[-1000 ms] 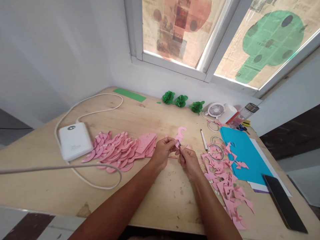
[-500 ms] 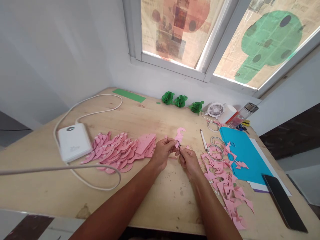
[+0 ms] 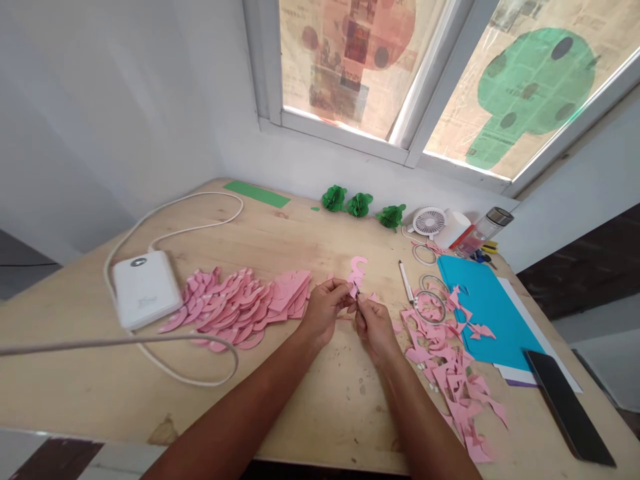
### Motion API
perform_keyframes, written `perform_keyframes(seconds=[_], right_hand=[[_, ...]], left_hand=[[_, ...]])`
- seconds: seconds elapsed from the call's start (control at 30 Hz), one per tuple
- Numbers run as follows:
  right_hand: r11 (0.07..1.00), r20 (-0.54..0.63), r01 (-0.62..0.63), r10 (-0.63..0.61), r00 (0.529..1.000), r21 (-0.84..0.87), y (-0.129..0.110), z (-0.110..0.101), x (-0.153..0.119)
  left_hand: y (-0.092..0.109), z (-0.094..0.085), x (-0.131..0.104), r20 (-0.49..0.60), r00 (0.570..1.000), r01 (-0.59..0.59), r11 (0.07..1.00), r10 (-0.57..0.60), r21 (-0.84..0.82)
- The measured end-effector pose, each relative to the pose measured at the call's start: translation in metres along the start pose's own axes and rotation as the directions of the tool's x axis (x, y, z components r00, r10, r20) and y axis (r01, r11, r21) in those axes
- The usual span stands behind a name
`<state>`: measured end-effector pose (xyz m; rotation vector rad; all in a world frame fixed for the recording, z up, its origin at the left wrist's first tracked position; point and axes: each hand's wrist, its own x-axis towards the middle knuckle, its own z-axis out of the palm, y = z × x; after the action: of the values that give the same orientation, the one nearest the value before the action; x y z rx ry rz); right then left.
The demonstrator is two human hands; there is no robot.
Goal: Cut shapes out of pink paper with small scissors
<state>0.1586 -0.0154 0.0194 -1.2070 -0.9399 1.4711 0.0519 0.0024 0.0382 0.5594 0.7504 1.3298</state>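
Over the middle of the table, a curvy pink paper piece (image 3: pixel 357 269) stands up from the fingertips of my left hand (image 3: pixel 325 307), which pinch its lower end. My right hand (image 3: pixel 375 327) is closed round small scissors (image 3: pixel 357 289); their dark blades meet the lower part of the paper, and the handles are hidden in my fingers. The two hands almost touch. Left of them lies a heap of pink paper cut-outs (image 3: pixel 235 303), curved pieces at one end and flatter sheets at the other. Pink paper scraps (image 3: pixel 463 393) are strewn to the right.
A white power bank (image 3: pixel 147 290) with a looping cable lies left. Green paper rosettes (image 3: pixel 359 205) and a small fan (image 3: pixel 429 221) stand along the wall. A white pen (image 3: pixel 406 281), blue folder (image 3: pixel 493 310), glass bottle (image 3: pixel 483 233) and dark phone (image 3: pixel 570 407) are on the right.
The pink paper piece has turned slightly and sits a little further left. My right hand has shifted slightly left with the scissors. The whole view has tilted a little.
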Motion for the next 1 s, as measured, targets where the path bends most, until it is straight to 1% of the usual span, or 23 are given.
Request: perform_keyframes(seconds=[0.2, 0.33, 0.5, 0.63, 0.7, 0.83, 1.0], right_hand=[[1.000, -0.005, 0.002, -0.002, 1.000, 0.008, -0.0010, 0.0027, -0.0020], [1.000, -0.025, 0.010, -0.009, 1.000, 0.011, -0.0013, 0.0043, -0.0030], [1.000, -0.037, 0.022, -0.022, 0.999, 0.001, 0.0001, 0.0037, -0.0019], [0.999, -0.022, 0.038, -0.039, 0.999, -0.029, -0.0002, 0.0018, -0.0009], [0.998, -0.014, 0.040, -0.041, 0.999, -0.050, -0.0008, 0.0014, -0.0010], [0.996, -0.013, 0.037, -0.039, 0.999, -0.079, -0.0001, 0.0015, -0.0012], [0.995, -0.018, 0.044, -0.046, 0.999, -0.092, 0.0011, 0.0016, -0.0011]], left_hand=[[-0.0023, -0.0002, 0.0000, 0.014, 1.000, -0.015, 1.000, 0.015, -0.004], [-0.0028, 0.0003, -0.0008, -0.010, 1.000, -0.023, 1.000, 0.023, 0.020], [-0.0043, -0.0008, -0.0003, 0.014, 1.000, -0.023, 0.999, 0.022, 0.029], [-0.0040, -0.0024, 0.0007, 0.019, 0.999, -0.036, 0.998, 0.035, 0.043], [-0.0023, -0.0028, 0.0008, -0.007, 0.999, -0.050, 0.997, 0.050, 0.061], [0.0020, -0.0027, 0.0012, -0.090, 0.993, -0.071, 0.991, 0.082, 0.111], [0.0032, -0.0021, 0.0024, -0.114, 0.992, -0.047, 0.994, 0.058, 0.097]])
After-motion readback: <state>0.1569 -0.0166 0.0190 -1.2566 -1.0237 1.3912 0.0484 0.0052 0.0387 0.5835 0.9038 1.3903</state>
